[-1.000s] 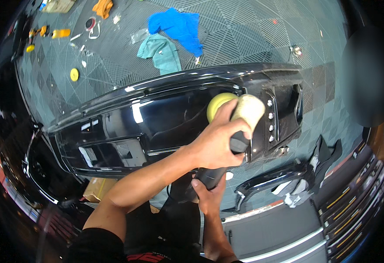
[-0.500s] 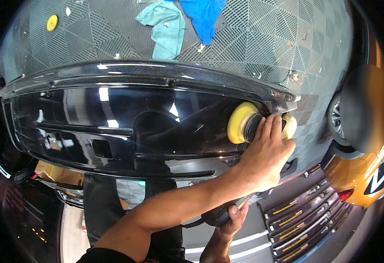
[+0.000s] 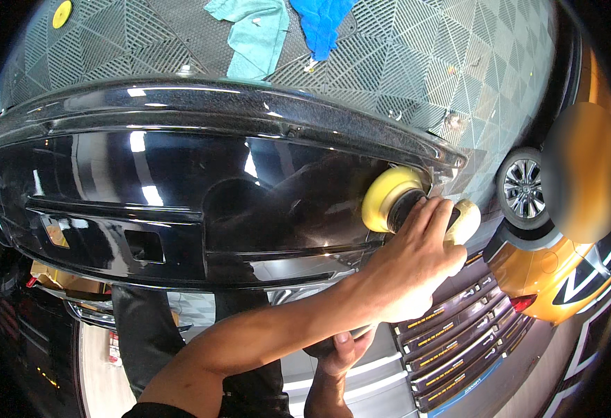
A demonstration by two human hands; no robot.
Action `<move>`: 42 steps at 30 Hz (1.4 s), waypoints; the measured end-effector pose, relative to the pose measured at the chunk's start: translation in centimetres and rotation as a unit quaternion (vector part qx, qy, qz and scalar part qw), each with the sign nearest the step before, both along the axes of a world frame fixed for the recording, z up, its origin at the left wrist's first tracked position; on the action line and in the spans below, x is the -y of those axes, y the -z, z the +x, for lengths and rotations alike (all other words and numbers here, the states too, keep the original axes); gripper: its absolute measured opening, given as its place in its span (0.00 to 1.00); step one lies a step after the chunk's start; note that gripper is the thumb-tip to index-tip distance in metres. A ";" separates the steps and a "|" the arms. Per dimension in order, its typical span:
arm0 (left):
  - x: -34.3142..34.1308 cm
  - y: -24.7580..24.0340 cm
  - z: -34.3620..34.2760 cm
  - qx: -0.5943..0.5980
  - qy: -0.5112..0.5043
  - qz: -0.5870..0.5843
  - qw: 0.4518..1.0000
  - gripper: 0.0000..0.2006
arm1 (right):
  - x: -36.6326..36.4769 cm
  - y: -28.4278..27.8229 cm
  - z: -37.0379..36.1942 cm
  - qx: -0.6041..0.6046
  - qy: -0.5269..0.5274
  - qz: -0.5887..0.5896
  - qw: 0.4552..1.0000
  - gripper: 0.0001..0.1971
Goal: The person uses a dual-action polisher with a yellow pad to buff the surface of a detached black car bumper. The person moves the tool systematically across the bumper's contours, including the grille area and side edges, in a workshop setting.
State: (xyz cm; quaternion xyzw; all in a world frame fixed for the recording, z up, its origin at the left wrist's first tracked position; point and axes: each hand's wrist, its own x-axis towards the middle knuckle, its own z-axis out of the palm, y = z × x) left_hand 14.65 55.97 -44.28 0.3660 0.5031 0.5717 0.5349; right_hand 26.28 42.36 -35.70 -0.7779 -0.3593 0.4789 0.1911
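Observation:
A dark polishing machine with a yellow foam pad (image 3: 382,200) is held tilted against the right end of a glossy black car bumper panel (image 3: 277,167). My left hand (image 3: 420,261) reaches across from the left, its fingers wrapped over the machine's head just behind the pad. Below it, my right hand (image 3: 347,352) is closed round the machine's body, which my left forearm mostly hides. Beside my left fingers, a pale yellow rounded piece (image 3: 464,221) shows on the far side of the machine. Streaks of light reflect off the panel, which has a square cutout (image 3: 144,246).
Beyond the panel, a teal cloth (image 3: 258,38), a blue cloth (image 3: 321,28) and a yellow round pad (image 3: 62,14) lie on grey floor tiles. An orange car (image 3: 542,268) stands at right. Several long dark boxes (image 3: 452,341) lie at lower right, and a cardboard box (image 3: 68,279) at left.
The view has shifted, so the panel and cloths sit further left. The pad stays at the panel's right end, and both hands keep their hold on the machine.

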 end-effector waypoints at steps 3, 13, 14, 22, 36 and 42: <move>0.1 0.2 -0.1 -0.009 0.004 0.001 1.000 0.16 | -0.4 0.2 -0.6 -0.014 0.003 -0.011 1.000 0.46; -0.3 -0.9 -0.1 -0.011 -0.005 0.028 1.000 0.15 | 0.1 -0.3 0.5 -0.009 0.007 -0.002 1.000 0.46; -0.3 -0.8 -0.1 -0.009 -0.001 0.023 1.000 0.15 | 0.2 -0.4 0.8 -0.019 0.001 -0.006 1.000 0.47; 1.8 -1.1 1.3 0.020 0.039 -0.003 0.999 0.22 | 1.7 -1.7 1.3 -0.044 0.014 -0.034 0.998 0.51; 7.1 1.8 1.7 0.153 -0.055 -0.075 0.984 0.63 | 1.7 -3.3 1.7 0.214 -0.164 -0.079 0.960 0.60; 6.0 3.2 1.5 0.205 -0.090 -0.090 0.971 0.68 | -0.3 -2.6 1.7 0.279 -0.343 0.019 0.897 0.56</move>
